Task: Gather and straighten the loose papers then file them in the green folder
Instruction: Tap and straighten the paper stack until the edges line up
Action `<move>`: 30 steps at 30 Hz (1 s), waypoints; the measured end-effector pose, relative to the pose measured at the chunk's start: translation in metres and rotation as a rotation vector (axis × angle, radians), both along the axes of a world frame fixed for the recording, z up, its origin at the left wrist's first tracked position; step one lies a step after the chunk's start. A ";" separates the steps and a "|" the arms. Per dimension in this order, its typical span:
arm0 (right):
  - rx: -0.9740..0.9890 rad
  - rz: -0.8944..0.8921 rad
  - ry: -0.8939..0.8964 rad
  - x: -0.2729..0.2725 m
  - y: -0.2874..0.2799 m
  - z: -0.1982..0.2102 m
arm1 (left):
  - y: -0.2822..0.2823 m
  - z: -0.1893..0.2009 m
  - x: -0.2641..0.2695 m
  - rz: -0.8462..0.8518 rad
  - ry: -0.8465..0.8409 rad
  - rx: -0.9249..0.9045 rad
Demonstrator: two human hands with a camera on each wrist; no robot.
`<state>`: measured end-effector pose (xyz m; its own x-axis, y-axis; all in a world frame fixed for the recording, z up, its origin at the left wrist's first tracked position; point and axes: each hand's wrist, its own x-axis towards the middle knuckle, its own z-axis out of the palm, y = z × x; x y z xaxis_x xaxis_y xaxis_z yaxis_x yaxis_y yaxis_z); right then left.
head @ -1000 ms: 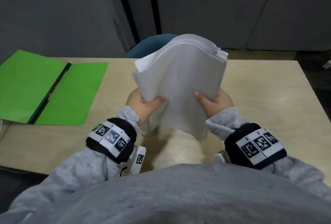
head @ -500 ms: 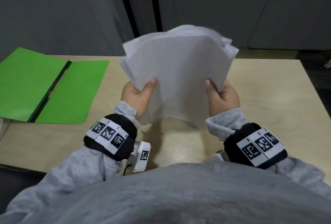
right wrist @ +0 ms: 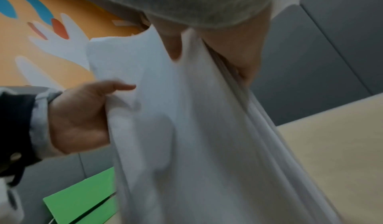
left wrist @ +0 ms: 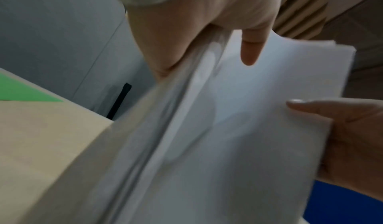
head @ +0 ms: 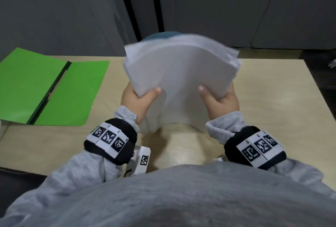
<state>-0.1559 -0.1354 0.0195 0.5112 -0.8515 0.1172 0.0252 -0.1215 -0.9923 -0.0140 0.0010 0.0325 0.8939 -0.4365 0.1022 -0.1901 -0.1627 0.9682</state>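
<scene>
Head view: both hands hold a stack of white papers upright on edge above the table, bottom edge near or on the tabletop, can't tell which. Left hand grips the stack's left side, thumb curled over the near face, other fingers hidden behind the sheets. Right hand grips the right side the same way, thumb on the near face. Top of the stack bows away from the person, top edges blurred and uneven. Green folder lies open flat on the table, well to the left of the left hand, apart from the papers. Blue chair back shows just beyond the stack. Grey sleeves and black wrist bands with printed markers on both arms. Left wrist view: left hand at top, thumb on one face of the papers, palm and fingers on the other, sheet edges blurred; right hand pinches the far edge with thumb laid flat; a corner of the green folder far off to the side on the table. Right wrist view: right hand clamps the papers between thumb and palm; left hand grips the opposite edge; green folder below and beyond the left hand; table on the other side.
</scene>
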 end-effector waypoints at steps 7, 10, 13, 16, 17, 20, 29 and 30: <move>0.094 0.039 0.068 -0.001 -0.002 0.002 | -0.003 -0.004 -0.004 0.110 0.021 0.026; 0.085 0.056 0.088 0.001 -0.002 0.001 | -0.001 -0.006 -0.005 0.017 0.026 0.089; 0.135 0.078 0.208 0.003 -0.008 -0.005 | -0.005 -0.016 -0.009 -0.036 0.081 0.338; 0.123 0.080 0.231 0.001 -0.015 -0.008 | -0.009 -0.008 0.003 0.055 0.013 0.397; 0.093 0.085 0.228 0.002 -0.016 -0.009 | -0.010 -0.001 0.009 0.072 -0.048 0.411; 0.064 0.011 0.166 0.002 -0.018 -0.013 | -0.007 0.020 0.028 0.028 -0.342 0.523; -0.118 0.140 0.128 0.000 -0.014 -0.008 | -0.007 0.036 0.034 -0.563 -0.960 0.960; 0.008 0.218 0.076 0.001 -0.011 -0.009 | -0.009 0.031 0.034 -0.550 -0.969 0.950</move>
